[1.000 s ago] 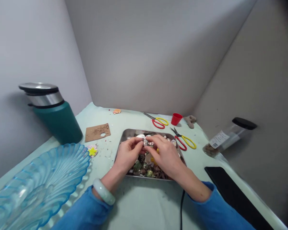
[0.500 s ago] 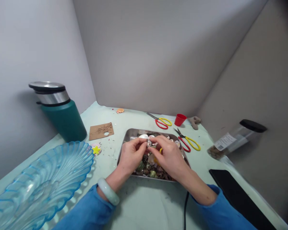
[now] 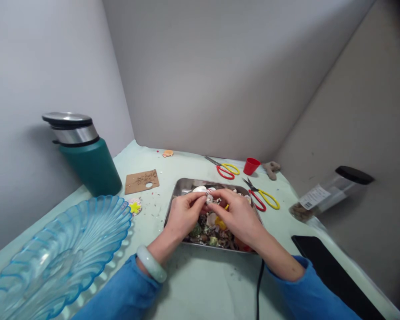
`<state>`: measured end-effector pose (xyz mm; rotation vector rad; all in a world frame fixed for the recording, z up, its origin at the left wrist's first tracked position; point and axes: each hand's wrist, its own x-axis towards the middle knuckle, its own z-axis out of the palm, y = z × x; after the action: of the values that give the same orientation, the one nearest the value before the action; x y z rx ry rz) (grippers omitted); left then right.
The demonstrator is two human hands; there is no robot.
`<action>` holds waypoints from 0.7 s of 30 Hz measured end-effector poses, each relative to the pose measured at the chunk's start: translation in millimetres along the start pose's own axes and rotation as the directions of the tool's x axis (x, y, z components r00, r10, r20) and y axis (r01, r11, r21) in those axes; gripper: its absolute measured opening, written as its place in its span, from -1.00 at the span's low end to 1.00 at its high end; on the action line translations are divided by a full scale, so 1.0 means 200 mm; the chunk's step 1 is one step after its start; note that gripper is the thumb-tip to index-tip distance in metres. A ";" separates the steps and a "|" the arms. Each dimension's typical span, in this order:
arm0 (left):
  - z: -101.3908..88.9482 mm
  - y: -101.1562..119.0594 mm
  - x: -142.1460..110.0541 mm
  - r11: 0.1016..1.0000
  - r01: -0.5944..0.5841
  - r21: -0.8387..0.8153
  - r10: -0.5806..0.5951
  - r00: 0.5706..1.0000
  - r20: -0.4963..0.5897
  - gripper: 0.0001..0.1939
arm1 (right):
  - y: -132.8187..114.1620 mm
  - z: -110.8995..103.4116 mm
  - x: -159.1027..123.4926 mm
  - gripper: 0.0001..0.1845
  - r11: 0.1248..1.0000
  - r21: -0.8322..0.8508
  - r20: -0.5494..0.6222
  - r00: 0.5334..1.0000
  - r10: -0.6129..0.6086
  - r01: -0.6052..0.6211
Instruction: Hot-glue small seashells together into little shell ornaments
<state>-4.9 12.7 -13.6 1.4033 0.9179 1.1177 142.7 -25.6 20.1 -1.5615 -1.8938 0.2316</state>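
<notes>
Over a metal tray [image 3: 169, 212] full of shells and small stones, my two hands meet fingertip to fingertip. A small whitish-grey shell [image 3: 209, 199] is pinched between them. My left hand [image 3: 182, 214] closes thumb and index finger on its left side, with a pale bangle at the wrist. From the right, my right hand [image 3: 240, 216] grips the same shell with thumb and fingers. Green, brown, white and yellow pieces show in the tray below. Part of the tray's contents is hidden behind my hands.
A clear blue scalloped dish [image 3: 63, 253] and a teal bottle [image 3: 91, 164] stand left. Near the brown card [image 3: 138, 182] lie crumbs. Two scissors [image 3: 227, 169], a red cup [image 3: 251, 166], a tilted clear jar [image 3: 330, 193] and a black flat object [image 3: 330, 271] are behind and right.
My fingers have shifted slightly on the shell, and more of it shows between them. The right fingers sit a little farther from the left. The view has moved very slightly.
</notes>
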 end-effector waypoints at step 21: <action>-0.01 0.08 -0.01 0.935 0.205 -0.289 -0.187 0.978 0.087 -0.75 | 0.01 -0.04 0.01 -0.77 0.990 0.121 0.084 0.993 -0.077 0.066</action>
<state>-8.6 10.2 2.3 1.0683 0.7924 1.0107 148.4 -26.0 26.2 -1.4230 -1.9634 0.3800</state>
